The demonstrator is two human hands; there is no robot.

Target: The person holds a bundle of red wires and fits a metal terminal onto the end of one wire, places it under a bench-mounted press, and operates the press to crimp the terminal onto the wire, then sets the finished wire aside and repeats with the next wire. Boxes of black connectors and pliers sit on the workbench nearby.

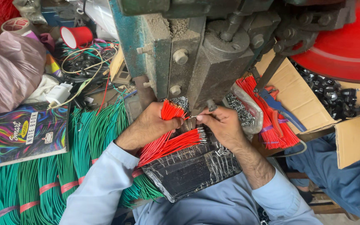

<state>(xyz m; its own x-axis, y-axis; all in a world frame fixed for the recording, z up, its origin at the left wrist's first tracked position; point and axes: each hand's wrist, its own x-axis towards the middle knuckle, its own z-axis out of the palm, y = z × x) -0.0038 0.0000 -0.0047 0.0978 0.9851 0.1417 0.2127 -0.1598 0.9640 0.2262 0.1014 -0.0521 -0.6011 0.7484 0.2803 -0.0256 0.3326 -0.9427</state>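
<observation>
Up close, a person in a pale blue shirt works at a cluttered tabletop (105, 98), a black foil-wrapped block (190, 168) resting nearest against the lap. Bundles of green wires (63, 166), tied with pink bands and too many to count, fan out at near left beneath one colourful notebook (21, 133). Just beyond the block, the left hand (151, 125) has its fingers clenched around a bunch of red wires (167, 141), whose metal-tipped ends point right. The right hand (221, 125) pinches a single small wire end between thumb and forefinger, right under the grey-green press machine (196, 54). To the right, an open cardboard box (351, 133) holds a heap of small black parts (334, 93); beside it lie another bundle of red wires (271, 125) and one pair of blue-handled pliers (280, 108). Farther left sit one white plug adapter (59, 93), one red cup (76, 36), one roll of tape (16, 25) and a pink plastic bag (7, 68). A red wheel (346, 46) fills the far right.
</observation>
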